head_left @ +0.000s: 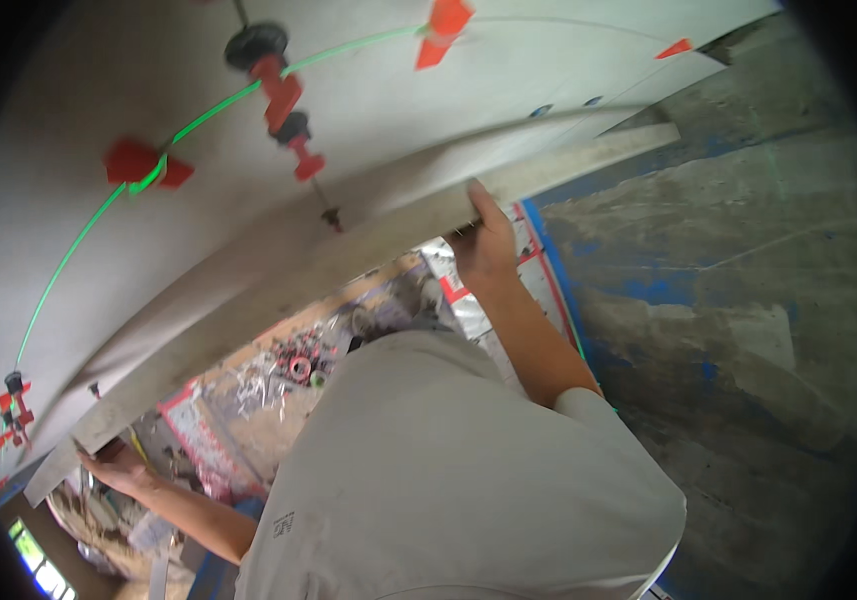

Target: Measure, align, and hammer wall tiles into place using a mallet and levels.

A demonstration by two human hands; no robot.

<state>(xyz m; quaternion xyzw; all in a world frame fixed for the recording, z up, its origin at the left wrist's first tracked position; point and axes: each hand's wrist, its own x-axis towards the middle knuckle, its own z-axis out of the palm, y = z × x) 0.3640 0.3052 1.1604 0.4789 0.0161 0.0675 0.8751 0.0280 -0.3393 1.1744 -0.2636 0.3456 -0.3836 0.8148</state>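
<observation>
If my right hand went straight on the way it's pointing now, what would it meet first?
Beyond the long grey bar it holds, your right hand would likely meet the pale panel; any gap is unclear.

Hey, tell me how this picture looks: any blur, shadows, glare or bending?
Head view: the long board looks bowed, likely by the fisheye, and the corners go dark; head view: the red clips look smeared, a soft shadow lies above the board on the pale surface, and the window at lower left glares.
</observation>
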